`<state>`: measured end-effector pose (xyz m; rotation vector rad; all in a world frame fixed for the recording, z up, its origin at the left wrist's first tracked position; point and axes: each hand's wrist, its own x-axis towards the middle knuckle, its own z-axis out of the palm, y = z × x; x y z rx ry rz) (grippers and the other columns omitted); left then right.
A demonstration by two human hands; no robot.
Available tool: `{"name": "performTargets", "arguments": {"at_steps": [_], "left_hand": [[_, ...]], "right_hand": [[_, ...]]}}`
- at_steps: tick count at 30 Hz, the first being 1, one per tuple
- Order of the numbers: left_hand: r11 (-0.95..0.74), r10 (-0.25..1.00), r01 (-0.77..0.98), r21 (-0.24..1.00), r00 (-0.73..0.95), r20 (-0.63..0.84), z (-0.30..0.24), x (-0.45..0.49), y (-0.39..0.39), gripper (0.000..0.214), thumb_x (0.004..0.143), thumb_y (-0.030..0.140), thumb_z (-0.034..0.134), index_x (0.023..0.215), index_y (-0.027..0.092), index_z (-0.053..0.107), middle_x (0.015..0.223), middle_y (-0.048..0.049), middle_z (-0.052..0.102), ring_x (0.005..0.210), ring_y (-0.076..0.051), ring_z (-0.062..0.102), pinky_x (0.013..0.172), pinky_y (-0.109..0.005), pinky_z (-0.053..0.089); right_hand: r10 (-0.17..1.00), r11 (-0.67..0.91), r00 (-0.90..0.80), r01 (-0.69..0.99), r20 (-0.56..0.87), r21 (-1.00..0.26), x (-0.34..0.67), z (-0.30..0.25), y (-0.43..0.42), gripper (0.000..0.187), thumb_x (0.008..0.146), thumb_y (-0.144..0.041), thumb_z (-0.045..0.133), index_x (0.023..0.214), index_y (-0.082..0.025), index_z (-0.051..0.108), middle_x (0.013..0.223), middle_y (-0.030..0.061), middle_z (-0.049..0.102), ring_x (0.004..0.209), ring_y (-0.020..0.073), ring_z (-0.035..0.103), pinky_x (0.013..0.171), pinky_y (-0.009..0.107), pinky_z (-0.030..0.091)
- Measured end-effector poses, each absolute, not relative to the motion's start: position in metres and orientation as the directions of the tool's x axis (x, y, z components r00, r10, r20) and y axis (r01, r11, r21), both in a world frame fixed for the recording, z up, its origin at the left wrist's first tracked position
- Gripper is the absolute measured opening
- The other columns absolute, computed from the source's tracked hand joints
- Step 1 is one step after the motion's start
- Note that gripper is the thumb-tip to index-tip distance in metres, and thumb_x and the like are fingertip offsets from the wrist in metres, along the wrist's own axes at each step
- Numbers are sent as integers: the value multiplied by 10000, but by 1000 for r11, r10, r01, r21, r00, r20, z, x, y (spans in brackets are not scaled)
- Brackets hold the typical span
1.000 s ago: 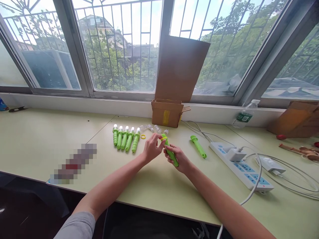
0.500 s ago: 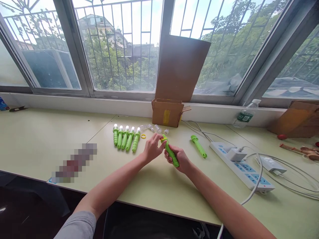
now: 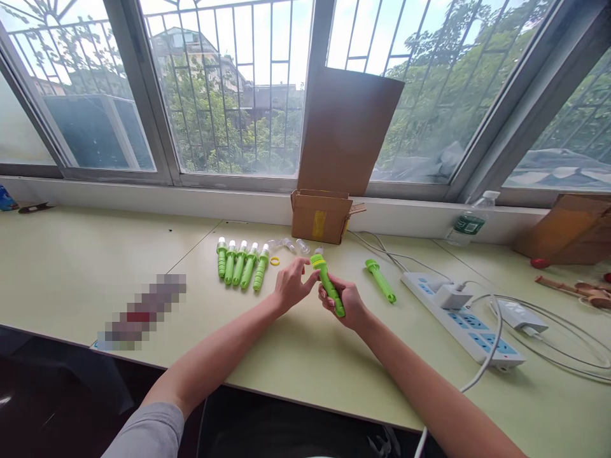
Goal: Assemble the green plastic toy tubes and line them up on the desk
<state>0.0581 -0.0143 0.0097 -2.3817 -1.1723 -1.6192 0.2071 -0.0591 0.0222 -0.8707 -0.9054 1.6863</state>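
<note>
Your right hand (image 3: 349, 305) wraps around a ribbed green plastic tube (image 3: 326, 276). Your left hand (image 3: 292, 285), thumb and forefinger parted, sits beside the tube's wider end, contact unclear.

Rowed green tubes (image 3: 239, 266) and a power strip (image 3: 465, 324) suggest a workroom.

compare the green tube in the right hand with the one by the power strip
The held tube has a yellow ring around its head; the lying tube shows only green.
The held tube is gripped in the right hand; the lying tube rests untouched on the table.
Both are green, with a head wider than the body.
</note>
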Motion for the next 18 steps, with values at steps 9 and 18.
{"name": "performTargets", "arguments": {"at_steps": [9,18], "left_hand": [[-664,648,636,393,227,727,11,57,-17,262,851,415,492,964,180,496,708,18,565,541,-87,504,487,-210,320],[-631,694,674,384,270,667,8,54,-11,226,860,363,473,1000,186,495,772,2,581,601,-109,531,532,-226,356]], "right_hand": [[971,-196,-213,-476,-104,-857,216,21,-53,273,809,-358,482,914,-148,619,576,14,506,410,75,343,372,199,250],[974,-195,-199,-475,-111,-858,218,21,-52,287,813,-379,480,944,-162,614,556,0,498,402,78,347,379,204,263]]}}
